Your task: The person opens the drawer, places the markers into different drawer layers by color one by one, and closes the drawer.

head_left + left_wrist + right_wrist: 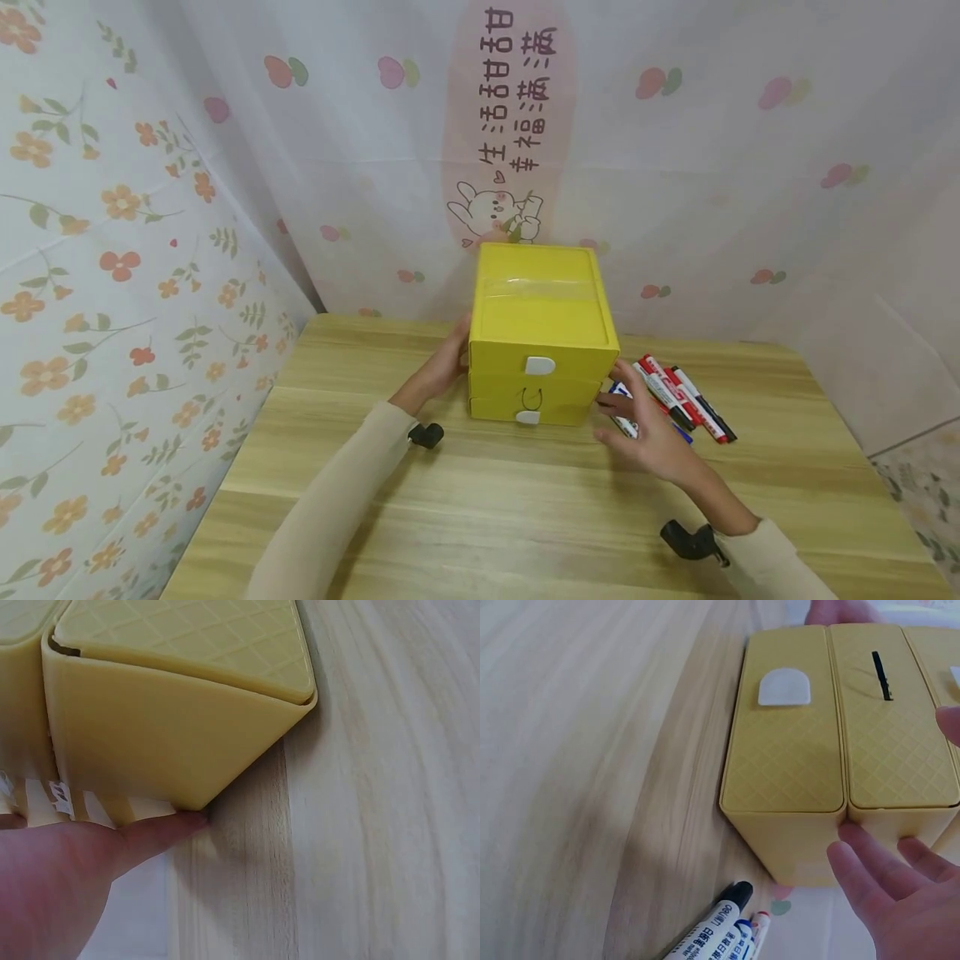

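A yellow box of stacked drawers (546, 321) stands on the wooden table, with a strip of clear tape across its top. White tabs (540, 365) and a thin dark loop mark the drawer fronts. My left hand (450, 358) lies along the box's left side, partly hidden behind it; in the left wrist view its extended finger (161, 831) touches the side near the rear edge. On the other side, my right hand (651, 433) has its fingers spread, and the fingertips (847, 859) are right at the box's right wall.
Several whiteboard markers (693, 404) with red, black and blue parts lie in a loose heap just right of the box, partly behind my right hand. A printed curtain (360, 192) hangs behind the table, and a flowered cloth (112, 275) hangs at the left.
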Available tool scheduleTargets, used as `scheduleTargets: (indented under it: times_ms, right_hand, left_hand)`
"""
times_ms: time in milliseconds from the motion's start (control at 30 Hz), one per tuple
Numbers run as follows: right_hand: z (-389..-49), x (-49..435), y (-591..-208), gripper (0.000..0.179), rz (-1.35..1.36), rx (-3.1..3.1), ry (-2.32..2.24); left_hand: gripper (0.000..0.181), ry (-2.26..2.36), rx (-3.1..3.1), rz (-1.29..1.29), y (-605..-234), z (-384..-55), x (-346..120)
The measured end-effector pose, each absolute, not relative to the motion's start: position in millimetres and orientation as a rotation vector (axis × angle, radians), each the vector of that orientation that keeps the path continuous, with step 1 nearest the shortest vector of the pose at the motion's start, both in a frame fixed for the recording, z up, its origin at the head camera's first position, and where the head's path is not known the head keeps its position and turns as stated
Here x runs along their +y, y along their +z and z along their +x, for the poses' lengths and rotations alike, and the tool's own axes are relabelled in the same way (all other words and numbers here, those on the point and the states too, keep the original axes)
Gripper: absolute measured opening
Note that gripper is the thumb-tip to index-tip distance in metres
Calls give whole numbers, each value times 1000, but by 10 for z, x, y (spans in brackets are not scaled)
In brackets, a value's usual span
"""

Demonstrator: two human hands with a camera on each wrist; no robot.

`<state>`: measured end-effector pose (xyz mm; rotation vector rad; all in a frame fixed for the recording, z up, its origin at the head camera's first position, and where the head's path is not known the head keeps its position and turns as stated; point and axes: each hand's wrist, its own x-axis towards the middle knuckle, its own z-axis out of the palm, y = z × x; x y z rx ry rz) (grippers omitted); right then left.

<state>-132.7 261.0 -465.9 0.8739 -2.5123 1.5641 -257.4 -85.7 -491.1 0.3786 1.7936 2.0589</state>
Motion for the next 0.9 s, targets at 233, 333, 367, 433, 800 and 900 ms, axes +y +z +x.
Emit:
scheduleTargets:
  times_ms: [233, 333, 367, 433, 800, 900]
  right_hand:
    - [-1364, 2639, -4636, 111, 803, -2544, 1543]
    - [-1374, 2645, -4635, 109, 777, -2574, 1503]
    - [-1373, 2643, -4629, 109, 765, -2583, 1482]
    - [-1367, 2638, -4602, 107, 732, -2592, 1435]
    - [-1232, 2583, -4369, 69, 493, -2350, 1310]
    - [-1195, 2501, -4306, 54, 506, -2226, 1295]
  left_hand:
    - [83, 2036, 1807, 404, -4921, -2644, -803]
    - [86, 2032, 1821, 395, -4919, -2650, -805]
    - [87, 2026, 1837, 419, -4911, -2643, -810]
    - [90, 2025, 1864, 480, -4878, -2605, -827]
    - [60, 2196, 2334, 674, -4639, -1952, -1114]
    - [66, 2166, 2459, 733, -4611, -1848, -1122]
